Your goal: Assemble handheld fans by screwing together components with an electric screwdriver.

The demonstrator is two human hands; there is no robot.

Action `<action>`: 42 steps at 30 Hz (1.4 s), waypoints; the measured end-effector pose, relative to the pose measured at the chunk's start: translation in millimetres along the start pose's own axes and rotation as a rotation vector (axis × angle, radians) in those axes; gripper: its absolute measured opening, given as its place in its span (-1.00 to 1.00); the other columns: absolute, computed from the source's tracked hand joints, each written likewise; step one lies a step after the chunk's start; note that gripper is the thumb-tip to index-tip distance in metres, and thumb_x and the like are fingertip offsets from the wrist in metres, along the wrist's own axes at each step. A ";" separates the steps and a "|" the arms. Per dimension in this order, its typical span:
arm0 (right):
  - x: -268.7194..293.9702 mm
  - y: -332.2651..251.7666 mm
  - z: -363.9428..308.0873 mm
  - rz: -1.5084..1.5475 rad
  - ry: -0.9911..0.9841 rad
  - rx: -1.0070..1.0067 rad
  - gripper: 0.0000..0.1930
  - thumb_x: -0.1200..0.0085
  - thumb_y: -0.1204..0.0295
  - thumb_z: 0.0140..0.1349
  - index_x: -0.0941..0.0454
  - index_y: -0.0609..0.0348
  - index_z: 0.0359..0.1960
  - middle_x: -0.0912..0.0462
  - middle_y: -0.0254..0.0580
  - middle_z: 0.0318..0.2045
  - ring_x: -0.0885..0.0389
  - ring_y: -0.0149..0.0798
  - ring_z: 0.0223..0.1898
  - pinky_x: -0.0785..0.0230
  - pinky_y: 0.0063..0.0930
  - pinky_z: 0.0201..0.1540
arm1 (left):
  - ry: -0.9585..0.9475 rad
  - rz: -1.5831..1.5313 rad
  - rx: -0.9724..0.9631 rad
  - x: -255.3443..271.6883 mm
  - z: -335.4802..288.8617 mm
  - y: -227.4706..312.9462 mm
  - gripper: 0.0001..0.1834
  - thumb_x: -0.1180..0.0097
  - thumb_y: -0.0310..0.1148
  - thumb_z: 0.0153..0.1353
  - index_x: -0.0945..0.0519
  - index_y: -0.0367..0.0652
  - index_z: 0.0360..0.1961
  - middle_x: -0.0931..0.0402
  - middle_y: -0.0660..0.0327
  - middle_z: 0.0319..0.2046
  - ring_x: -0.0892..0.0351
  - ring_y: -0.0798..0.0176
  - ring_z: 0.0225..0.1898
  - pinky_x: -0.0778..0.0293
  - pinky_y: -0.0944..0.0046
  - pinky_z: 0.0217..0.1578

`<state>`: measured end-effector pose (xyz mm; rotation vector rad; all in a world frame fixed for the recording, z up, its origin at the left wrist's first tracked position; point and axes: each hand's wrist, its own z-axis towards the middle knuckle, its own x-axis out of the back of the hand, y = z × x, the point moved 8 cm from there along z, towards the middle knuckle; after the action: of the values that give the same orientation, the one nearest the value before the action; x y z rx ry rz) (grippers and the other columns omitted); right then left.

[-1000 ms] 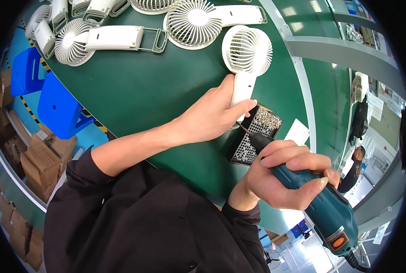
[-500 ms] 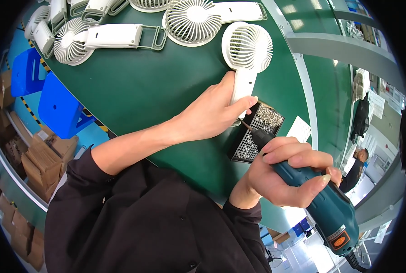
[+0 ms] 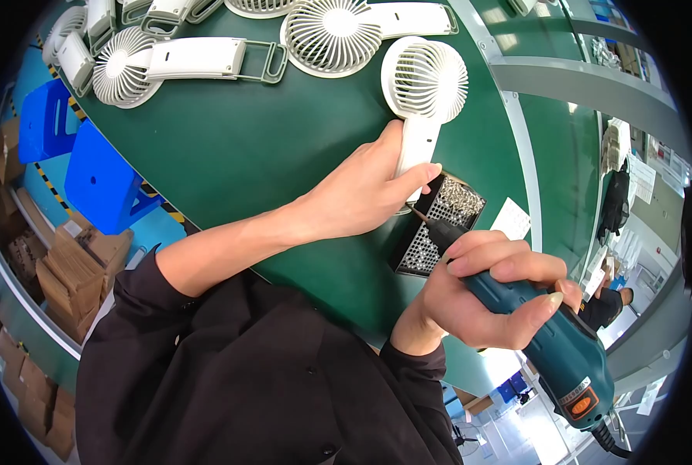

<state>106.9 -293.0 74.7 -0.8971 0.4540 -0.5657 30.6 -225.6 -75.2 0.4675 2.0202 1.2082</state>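
Left hand (image 3: 361, 187) grips the fan (image 3: 431, 84), right hand (image 3: 491, 298) the electric screwdriver (image 3: 569, 358); its bit (image 3: 419, 212) apparently stays at the handle's (image 3: 417, 149) near end, work ongoing.

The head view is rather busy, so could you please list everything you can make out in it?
Held fan: one, white, in the left hand
Power screwdriver: one, teal and black, in the right hand
Screw tray: one, black, on the table beside the held fan's handle
Screws: many, silvery, in the tray
Other fans: several, white, along the table's far side
Paper: one, white, right of the tray
Table: one, green, centre
Stools: two, blue, left
Cardboard boxes: several, brown, lower left
Co-worker: one, dark clothing, far right
Person's shirt: one, dark, bottom
Left hand: one, bare, centre
Right hand: one, bare, right of centre
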 end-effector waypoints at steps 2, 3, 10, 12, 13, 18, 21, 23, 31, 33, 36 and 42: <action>-0.7 0.8 -0.5 -0.005 -0.002 0.004 -0.72 0.23 0.23 0.40 -0.25 0.12 0.01 -0.39 -0.16 -0.54 -0.23 -0.31 -0.88 -0.21 -0.42 -0.85 | 0.000 0.006 -0.006 0.0 -0.2 0.9 -0.59 -0.05 -0.26 0.42 -0.31 -0.33 0.11 -0.55 0.16 -0.19 -0.62 0.34 -0.16 -0.51 0.30 -0.16; -0.3 0.4 -0.7 -0.013 0.009 0.014 -0.72 0.23 0.23 0.40 -0.24 0.12 0.01 -0.38 -0.16 -0.54 -0.23 -0.31 -0.88 -0.22 -0.42 -0.86 | 0.000 0.005 -0.006 0.1 -0.2 1.2 -0.59 -0.05 -0.26 0.42 -0.31 -0.33 0.11 -0.55 0.16 -0.19 -0.62 0.34 -0.16 -0.51 0.30 -0.16; -0.6 2.5 -2.1 -0.022 0.026 0.009 -0.74 0.22 0.24 0.40 -0.20 0.13 -0.04 -0.37 -0.17 -0.55 -0.23 -0.32 -0.88 -0.24 -0.42 -0.86 | 0.004 0.017 0.020 0.9 -0.9 1.0 -0.59 -0.05 -0.24 0.41 -0.32 -0.34 0.09 -0.57 0.15 -0.18 -0.63 0.34 -0.14 -0.53 0.30 -0.14; -0.8 3.4 -3.3 -0.023 0.037 0.016 -0.75 0.23 0.25 0.39 -0.20 0.13 -0.06 -0.37 -0.17 -0.56 -0.23 -0.32 -0.89 -0.24 -0.42 -0.86 | 0.004 0.019 0.028 1.1 -0.8 0.4 -0.60 -0.05 -0.25 0.41 -0.32 -0.34 0.08 -0.57 0.15 -0.18 -0.63 0.33 -0.14 -0.53 0.30 -0.13; -0.2 3.5 -3.8 -0.024 0.048 0.023 -0.75 0.23 0.25 0.39 -0.19 0.13 -0.07 -0.37 -0.17 -0.56 -0.23 -0.32 -0.89 -0.25 -0.43 -0.86 | 0.007 0.013 0.013 1.2 -0.6 0.8 -0.60 -0.05 -0.25 0.42 -0.33 -0.34 0.07 -0.57 0.15 -0.18 -0.63 0.33 -0.13 -0.53 0.30 -0.12; 0.6 5.0 -4.4 -0.019 0.040 0.028 -0.76 0.22 0.26 0.38 -0.19 0.14 -0.09 -0.36 -0.17 -0.58 -0.23 -0.33 -0.89 -0.26 -0.44 -0.86 | 0.005 0.006 0.012 0.7 -0.2 1.9 -0.62 -0.04 -0.26 0.42 -0.33 -0.35 0.07 -0.57 0.15 -0.16 -0.62 0.33 -0.11 -0.52 0.30 -0.09; 0.4 3.9 -4.1 -0.021 0.054 0.019 -0.77 0.20 0.26 0.37 -0.21 0.13 -0.10 -0.37 -0.18 -0.58 -0.24 -0.33 -0.89 -0.26 -0.45 -0.86 | 0.000 0.015 0.006 0.4 -0.2 2.1 -0.63 -0.02 -0.28 0.43 -0.33 -0.34 0.07 -0.57 0.15 -0.15 -0.62 0.34 -0.10 -0.52 0.31 -0.08; 0.7 0.9 -1.2 -0.034 0.069 0.008 -0.77 0.19 0.25 0.37 -0.22 0.12 -0.11 -0.37 -0.19 -0.58 -0.24 -0.33 -0.89 -0.25 -0.46 -0.86 | -0.011 0.012 0.008 0.8 0.1 -0.1 -0.62 0.00 -0.30 0.44 -0.31 -0.34 0.12 -0.57 0.15 -0.13 -0.61 0.34 -0.09 -0.52 0.32 -0.07; 64.1 -5.0 6.0 -0.254 0.294 0.028 -0.80 0.12 0.28 0.35 -0.26 0.11 -0.16 -0.35 -0.26 -0.60 -0.22 -0.40 -0.87 -0.22 -0.52 -0.82 | -0.030 -0.092 0.031 0.6 1.2 1.4 -0.59 -0.01 -0.30 0.41 -0.29 -0.34 0.14 -0.59 0.13 -0.16 -0.64 0.33 -0.12 -0.52 0.32 -0.12; 72.0 -2.9 5.9 -0.341 0.339 0.026 -0.82 0.10 0.33 0.33 -0.26 0.16 -0.19 -0.34 -0.24 -0.63 -0.25 -0.39 -0.86 -0.25 -0.50 -0.81 | -0.051 -0.078 0.050 -0.2 1.3 0.9 -0.56 -0.02 -0.30 0.42 -0.27 -0.30 0.20 -0.59 0.17 -0.13 -0.63 0.34 -0.10 -0.51 0.34 -0.11; 75.6 5.3 3.3 -0.333 0.346 0.026 -0.82 0.09 0.36 0.31 -0.27 0.20 -0.20 -0.33 -0.21 -0.66 -0.27 -0.36 -0.86 -0.26 -0.48 -0.81 | -0.039 -0.077 0.082 2.9 0.9 -2.4 -0.56 0.00 -0.31 0.43 -0.26 -0.30 0.22 -0.59 0.16 -0.12 -0.63 0.33 -0.09 -0.51 0.34 -0.09; 77.2 12.3 4.9 -0.324 0.317 0.033 -0.82 0.05 0.40 0.27 -0.27 0.23 -0.24 -0.32 -0.19 -0.69 -0.26 -0.33 -0.88 -0.25 -0.44 -0.83 | -0.042 -0.080 0.091 0.5 2.1 -0.3 -0.71 0.04 -0.38 0.45 -0.34 -0.31 0.10 -0.57 0.11 -0.10 -0.63 0.23 -0.05 -0.56 0.28 -0.03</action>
<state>172.1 -332.7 57.0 -0.8575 0.5869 -1.0176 31.9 -224.2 -76.3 0.4482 2.0448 1.0539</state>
